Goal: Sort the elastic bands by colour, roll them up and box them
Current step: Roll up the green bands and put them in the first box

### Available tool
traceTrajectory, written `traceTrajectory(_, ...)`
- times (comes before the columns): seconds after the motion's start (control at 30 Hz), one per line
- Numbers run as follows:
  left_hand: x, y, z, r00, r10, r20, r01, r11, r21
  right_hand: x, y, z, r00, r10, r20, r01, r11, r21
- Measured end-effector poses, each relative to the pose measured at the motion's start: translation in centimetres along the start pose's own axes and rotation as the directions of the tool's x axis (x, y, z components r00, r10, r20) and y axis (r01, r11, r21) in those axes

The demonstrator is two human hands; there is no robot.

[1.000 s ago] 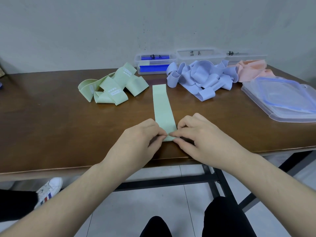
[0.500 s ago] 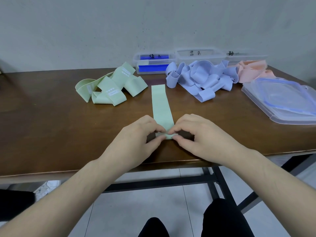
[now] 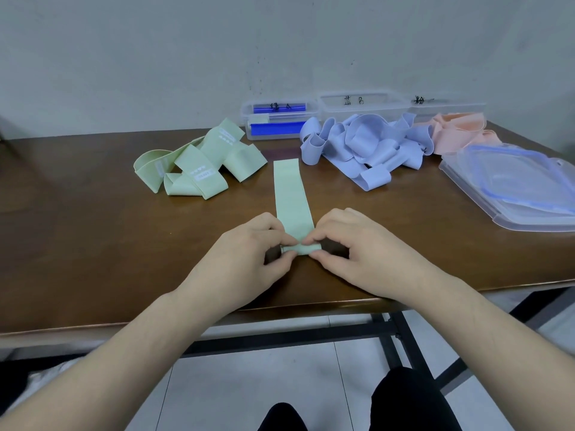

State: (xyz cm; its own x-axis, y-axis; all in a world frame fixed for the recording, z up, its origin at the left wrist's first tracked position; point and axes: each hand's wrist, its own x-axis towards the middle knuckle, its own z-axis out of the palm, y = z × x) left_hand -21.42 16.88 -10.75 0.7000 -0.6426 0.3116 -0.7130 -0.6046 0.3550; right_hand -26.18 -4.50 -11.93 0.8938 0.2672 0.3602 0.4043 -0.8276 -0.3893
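Head view: left hand point(image 3: 245, 253) and right hand point(image 3: 357, 244) pinch the green band point(image 3: 292, 197), frame centre, its near end started rolling. Next, judged: roll it evenly away, keeping both grips tight.

The right edge is cutting off the stacked clear lids point(image 3: 510, 181). The blue band pile point(image 3: 364, 150) is covering the lower front of the middle clear box point(image 3: 364, 102), and the pink bands point(image 3: 457, 135) are hiding part of the box behind them point(image 3: 448, 105), so what either is holding cannot be told. The handwritten marks on the boxes are showing too small to read. The fingertips of the left hand point(image 3: 245, 253) and the right hand point(image 3: 364, 253) are covering the ends of the rolled part of the green band point(image 3: 292, 197).
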Motion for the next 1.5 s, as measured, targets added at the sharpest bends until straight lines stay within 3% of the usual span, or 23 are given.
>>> traceTrajectory(0.5, 1.0, -0.7, 0.4, 0.999, -0.047, 0.016, 0.048, 0.999, -0.023, 0.2, 0.0, 0.2, 0.999, -0.021, -0.039, 0.018, 0.997, -0.077)
traceTrajectory(0.67, 1.3, -0.7, 0.2, 0.998, -0.043, -0.048, 0.043, 0.999, -0.004, 0.6, 0.4, 0.6, 0.998, 0.008, -0.064, -0.011, 0.999, -0.041)
traceTrajectory(0.97, 1.9, -0.8, 0.7, 0.996, -0.079, -0.042, 0.079, 0.997, 0.019, 1.9, 0.5, 0.3, 0.999, 0.037, 0.003, -0.037, 0.994, -0.105)
traceTrajectory(1.23, 1.1, -0.5, 0.1, 0.998, -0.007, -0.064, 0.005, 1.0, -0.03, 1.2, -0.2, -0.1, 0.997, 0.066, -0.029, -0.067, 0.998, -0.011)
traceTrajectory(1.5, -2.8, 1.2, -0.3, 0.999, 0.039, -0.036, -0.041, 0.997, -0.057, -3.0, -1.6, 0.0, 0.996, -0.019, -0.091, 0.02, 1.0, 0.01)
